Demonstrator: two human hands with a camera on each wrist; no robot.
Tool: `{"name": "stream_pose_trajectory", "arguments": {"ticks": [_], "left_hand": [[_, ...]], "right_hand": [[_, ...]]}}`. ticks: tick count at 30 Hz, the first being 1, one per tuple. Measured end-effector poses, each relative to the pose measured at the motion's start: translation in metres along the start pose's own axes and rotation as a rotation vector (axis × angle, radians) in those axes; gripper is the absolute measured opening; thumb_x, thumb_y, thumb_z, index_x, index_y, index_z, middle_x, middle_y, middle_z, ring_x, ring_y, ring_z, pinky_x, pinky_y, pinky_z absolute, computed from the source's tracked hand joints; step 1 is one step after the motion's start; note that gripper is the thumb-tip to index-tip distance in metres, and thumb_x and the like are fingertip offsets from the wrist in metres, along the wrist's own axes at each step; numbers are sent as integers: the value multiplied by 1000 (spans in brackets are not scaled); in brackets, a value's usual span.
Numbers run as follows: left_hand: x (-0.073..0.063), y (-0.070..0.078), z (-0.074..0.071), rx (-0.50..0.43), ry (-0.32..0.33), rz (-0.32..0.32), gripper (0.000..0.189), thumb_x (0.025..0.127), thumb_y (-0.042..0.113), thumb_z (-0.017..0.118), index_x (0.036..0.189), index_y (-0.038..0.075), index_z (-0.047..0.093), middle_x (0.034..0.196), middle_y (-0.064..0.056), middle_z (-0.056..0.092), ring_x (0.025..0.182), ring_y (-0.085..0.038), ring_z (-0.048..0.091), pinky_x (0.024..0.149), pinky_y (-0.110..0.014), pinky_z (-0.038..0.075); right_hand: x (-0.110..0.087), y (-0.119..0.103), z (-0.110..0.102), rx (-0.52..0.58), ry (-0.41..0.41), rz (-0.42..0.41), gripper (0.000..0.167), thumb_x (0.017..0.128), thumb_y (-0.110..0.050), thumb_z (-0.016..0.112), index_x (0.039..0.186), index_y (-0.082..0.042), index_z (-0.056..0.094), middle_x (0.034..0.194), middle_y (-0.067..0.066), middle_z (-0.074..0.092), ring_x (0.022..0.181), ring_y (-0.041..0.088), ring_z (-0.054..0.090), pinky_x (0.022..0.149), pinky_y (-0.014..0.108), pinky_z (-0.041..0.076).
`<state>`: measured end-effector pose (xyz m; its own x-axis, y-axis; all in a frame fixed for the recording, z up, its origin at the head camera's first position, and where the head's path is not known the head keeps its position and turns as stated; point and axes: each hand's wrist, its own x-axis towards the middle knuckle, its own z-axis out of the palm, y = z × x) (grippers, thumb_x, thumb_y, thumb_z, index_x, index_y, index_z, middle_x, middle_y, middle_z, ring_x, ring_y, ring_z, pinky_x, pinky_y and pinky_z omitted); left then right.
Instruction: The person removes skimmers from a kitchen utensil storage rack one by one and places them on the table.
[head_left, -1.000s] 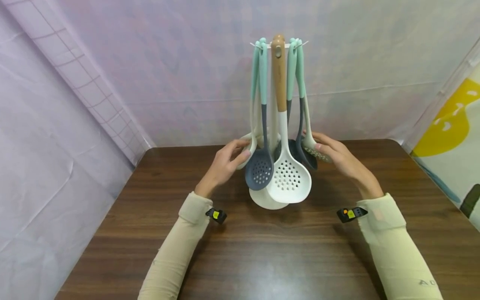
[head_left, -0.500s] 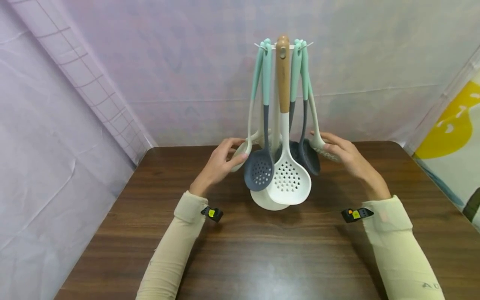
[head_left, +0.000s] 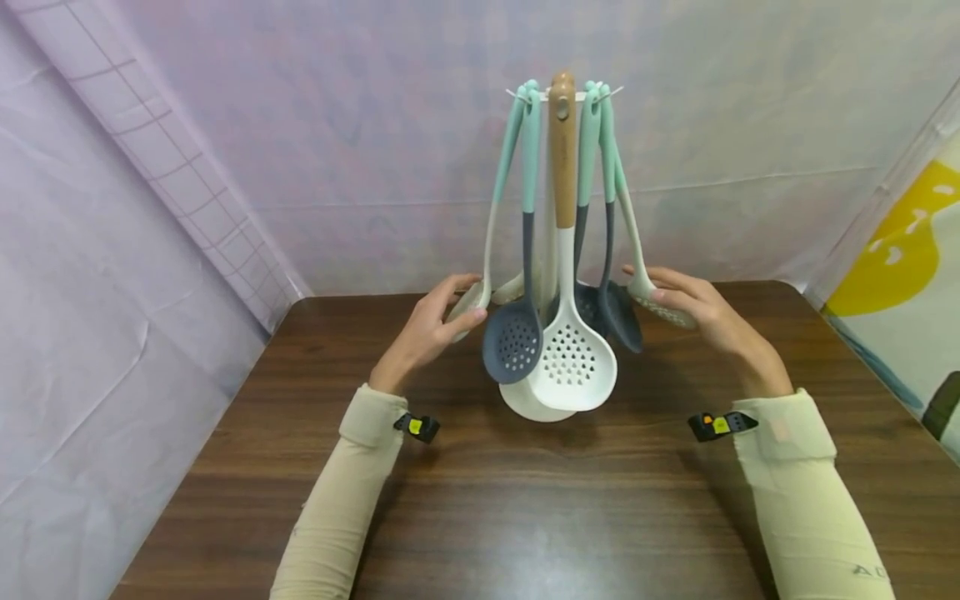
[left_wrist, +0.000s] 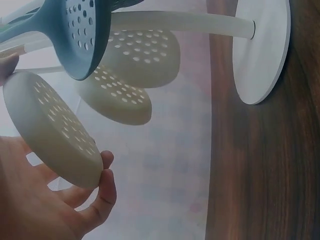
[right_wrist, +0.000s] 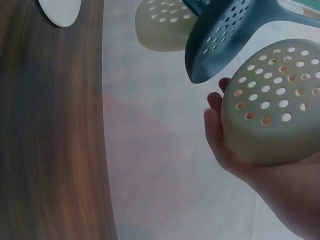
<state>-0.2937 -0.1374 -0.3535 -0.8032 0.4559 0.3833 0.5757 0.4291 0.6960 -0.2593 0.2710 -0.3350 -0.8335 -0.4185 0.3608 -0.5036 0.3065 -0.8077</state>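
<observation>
The left hand (head_left: 426, 331) pinches a cream skimmer (left_wrist: 55, 125) at the white stand's (head_left: 517, 402) 8 o'clock while, well apart, the right hand (head_left: 712, 312) grips a beige skimmer (right_wrist: 275, 135) at 4 o'clock, seemingly to hold the 2 outward.

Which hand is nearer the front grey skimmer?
Left. The left hand is just left of the front grey skimmer; the right hand is farther right, beyond the white skimmer.
</observation>
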Motion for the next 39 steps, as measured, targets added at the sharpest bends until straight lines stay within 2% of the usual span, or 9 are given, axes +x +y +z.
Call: {"name": "stream_pose_trajectory", "arguments": {"ticks": [5,9,17,20,24,28,32,37,39], "left_hand": [[0,1,-1,7,-4,-19,66,98,52,61,152,16,48,148,-16,55,124,-36,61,91,-52,58],[0,3,-1,9,-12,-32,64,98,50,61,152,17,48,148,-14,55,122,-35,62,89,-51,59],[2,4,1,1,-25,-33,62,99,49,60,152,20,48,148,-16,54,126,-36,61,94,-53,57],[2,4,1,5,-29,-31,62,99,49,59,152,20,48,148,-16,54,126,-36,60,95,-54,57],[2,4,1,13,-29,-33,63,99,51,59,153,20,47,149,-14,54,127,-36,59,97,-55,56],[1,4,1,19,-37,-33,65,99,54,58,153,21,47,149,-13,54,128,-36,58,98,-55,55],[0,3,-2,23,-34,-33,66,99,56,58,153,20,47,150,-14,54,128,-37,59,97,-55,56],[-1,6,-5,29,-35,-33,64,100,53,58,153,21,47,148,-16,54,127,-37,59,94,-55,57],[-1,5,-5,37,-41,-34,64,100,54,57,154,22,46,148,-15,54,128,-36,59,94,-54,57]], "right_hand": [[2,-1,1,-60,-24,-6,43,110,-16,43,150,-5,53,149,-9,59,130,-5,52,103,10,41],[2,-2,3,-68,-14,3,42,110,-18,43,149,-5,55,149,-3,60,128,-3,54,102,11,42],[0,-4,3,91,-4,25,47,111,-23,34,150,-4,52,135,-10,66,115,10,59,94,19,46],[-2,-5,0,114,29,13,46,110,-21,33,149,-9,55,129,-9,66,112,11,57,93,21,44],[-3,-8,-5,109,82,32,42,108,-18,38,144,-18,59,116,-3,62,101,14,52,83,25,43],[-8,-12,-11,-18,153,58,38,106,-16,48,142,-15,60,114,-10,63,98,12,54,78,24,44],[-14,-14,-16,-204,244,145,39,105,-23,58,143,-14,60,111,-17,65,97,2,62,76,22,48],[-30,-8,-31,-292,351,294,45,101,-37,66,142,-19,59,101,-23,63,94,-12,59,72,16,50],[-42,-1,-41,-321,390,345,48,100,-40,66,142,-18,58,105,-15,65,90,-13,56,68,16,50]]}}
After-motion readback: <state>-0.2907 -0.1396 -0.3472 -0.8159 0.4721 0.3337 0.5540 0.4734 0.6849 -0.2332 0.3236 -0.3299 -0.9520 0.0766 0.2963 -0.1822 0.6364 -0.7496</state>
